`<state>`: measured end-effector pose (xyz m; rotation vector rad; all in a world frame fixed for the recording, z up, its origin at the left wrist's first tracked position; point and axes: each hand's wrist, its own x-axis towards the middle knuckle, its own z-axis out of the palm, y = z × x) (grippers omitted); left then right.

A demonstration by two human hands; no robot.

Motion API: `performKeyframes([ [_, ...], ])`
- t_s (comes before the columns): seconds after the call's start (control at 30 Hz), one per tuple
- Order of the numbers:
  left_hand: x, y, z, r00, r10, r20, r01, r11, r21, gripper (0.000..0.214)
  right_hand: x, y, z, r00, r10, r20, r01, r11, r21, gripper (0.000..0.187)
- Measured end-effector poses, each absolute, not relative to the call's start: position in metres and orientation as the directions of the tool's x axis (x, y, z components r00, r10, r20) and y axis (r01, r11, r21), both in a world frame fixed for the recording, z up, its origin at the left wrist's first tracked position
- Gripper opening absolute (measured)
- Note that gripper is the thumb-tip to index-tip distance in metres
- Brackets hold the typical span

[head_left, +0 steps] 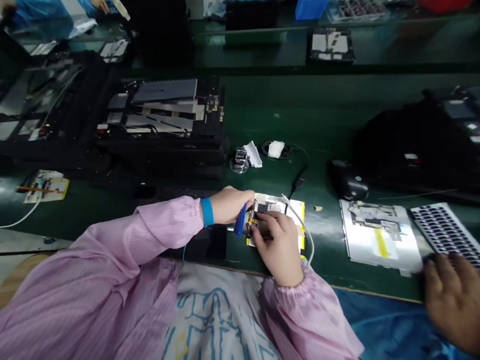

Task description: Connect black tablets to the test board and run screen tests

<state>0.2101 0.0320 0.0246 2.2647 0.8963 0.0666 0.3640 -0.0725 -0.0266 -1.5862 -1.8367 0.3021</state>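
Observation:
My left hand (230, 204), with a blue band at the wrist, is closed on a blue handheld tool (240, 221) whose exact kind I cannot make out. Beneath both hands lies a small electronic assembly (269, 205) with gold flex strips, resting on a white and yellow backing. The bent fingers of my right hand (280, 240) press and grip its left part, near the blue tool. A white cable (308, 233) curves past the assembly's right side. Part of the assembly is hidden under my fingers.
Behind my hands stand a chrome tally counter (240, 159) and a coiled black cable (277, 148). Black trays of parts (162, 109) fill the left. To the right are a mouse (349, 180), a white sheet (368, 253), a label sheet (456, 230) and another person's hand (457, 294).

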Motion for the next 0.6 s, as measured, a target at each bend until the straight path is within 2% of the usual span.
performKeyframes([
  [0.17,0.211,0.037,0.023,0.814,0.511,-0.278,0.574,-0.629,0.524,0.010,0.366,-0.073,-0.027,-0.031,0.944,0.328,0.793,0.223,-0.567,0.021],
  [0.33,0.214,0.036,0.030,0.795,0.484,-0.366,0.602,-0.708,0.371,0.010,0.367,-0.073,-0.028,-0.033,0.938,0.345,0.792,0.235,-0.563,0.020],
  [0.6,0.217,0.036,0.032,0.773,0.502,-0.387,0.626,-0.705,0.335,0.013,0.367,-0.073,-0.028,-0.038,0.937,0.346,0.803,0.235,-0.548,0.020],
])
